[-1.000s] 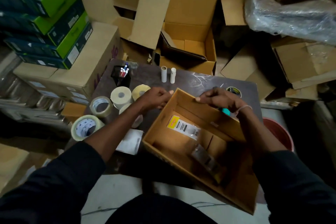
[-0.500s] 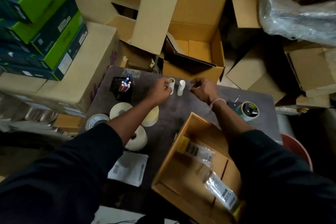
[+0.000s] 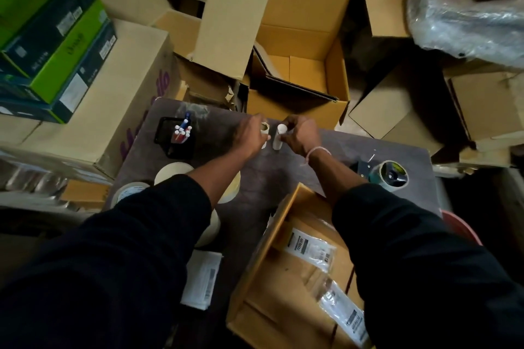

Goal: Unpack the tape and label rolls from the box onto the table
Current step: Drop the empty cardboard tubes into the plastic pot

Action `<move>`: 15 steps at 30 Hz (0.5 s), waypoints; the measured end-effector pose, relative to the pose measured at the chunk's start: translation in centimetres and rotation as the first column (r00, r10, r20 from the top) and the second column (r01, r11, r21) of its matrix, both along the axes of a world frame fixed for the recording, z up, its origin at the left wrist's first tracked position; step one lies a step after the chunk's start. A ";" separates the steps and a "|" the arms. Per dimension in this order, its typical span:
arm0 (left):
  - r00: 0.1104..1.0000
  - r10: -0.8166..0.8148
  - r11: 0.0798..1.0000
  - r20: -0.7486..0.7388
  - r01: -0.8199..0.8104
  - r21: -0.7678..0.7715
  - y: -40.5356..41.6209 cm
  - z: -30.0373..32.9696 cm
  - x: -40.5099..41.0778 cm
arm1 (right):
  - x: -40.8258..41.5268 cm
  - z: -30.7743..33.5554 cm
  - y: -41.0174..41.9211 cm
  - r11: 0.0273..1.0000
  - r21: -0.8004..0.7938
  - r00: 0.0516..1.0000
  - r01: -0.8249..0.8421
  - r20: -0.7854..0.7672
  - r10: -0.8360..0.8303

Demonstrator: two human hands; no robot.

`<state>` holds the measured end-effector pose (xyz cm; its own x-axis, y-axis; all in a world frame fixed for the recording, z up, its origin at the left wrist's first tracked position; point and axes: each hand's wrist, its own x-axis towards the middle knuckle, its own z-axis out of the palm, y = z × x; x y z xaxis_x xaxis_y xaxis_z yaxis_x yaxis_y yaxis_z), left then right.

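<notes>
1. Head view: the left hand (image 3: 251, 136) curls its fingers round a small upright roll with an open cardboard core (image 3: 264, 133) near the far edge of the dark table (image 3: 283, 175).
2. The right hand (image 3: 300, 136) grips a second small white roll (image 3: 279, 136), also upright, just right of the first; the two rolls stand close together, and whether they touch cannot be told.
3. The open cardboard box (image 3: 286, 277) sits at the near right of the table, with two clear packets (image 3: 309, 249) lying on its bottom.
4. Wider pale rolls (image 3: 173, 174) lie on the near left part of the table, partly hidden under the left sleeve.
5. A black pen holder (image 3: 177, 137) stands left of the hands, and a tape dispenser with a roll (image 3: 390, 177) sits at the right edge.
6. A white paper (image 3: 202, 277) lies near the box's left side.
</notes>
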<state>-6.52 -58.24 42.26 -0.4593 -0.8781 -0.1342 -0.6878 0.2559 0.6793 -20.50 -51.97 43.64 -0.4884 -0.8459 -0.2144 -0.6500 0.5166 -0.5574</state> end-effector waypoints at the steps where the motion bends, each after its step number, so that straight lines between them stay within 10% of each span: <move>1: 1.000 0.001 1.000 -0.017 -0.001 0.012 0.1 0.2 0.1 | -0.1 0.2 0.4 0.999 -0.022 0.999 0.032 0.027 -0.031; 15: 0.938 -0.194 0.981 -0.286 0.194 -0.028 7.2 12.7 -5.3 | -7.9 12.3 13.8 0.860 -0.344 0.926 0.377 0.152 -0.345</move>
<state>-11.78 -51.06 54.97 -0.6399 -0.7680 0.0277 -0.4012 0.3646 0.8403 -28.37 -38.20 55.96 -0.7688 -0.6392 0.0181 -0.4002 0.4590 -0.7932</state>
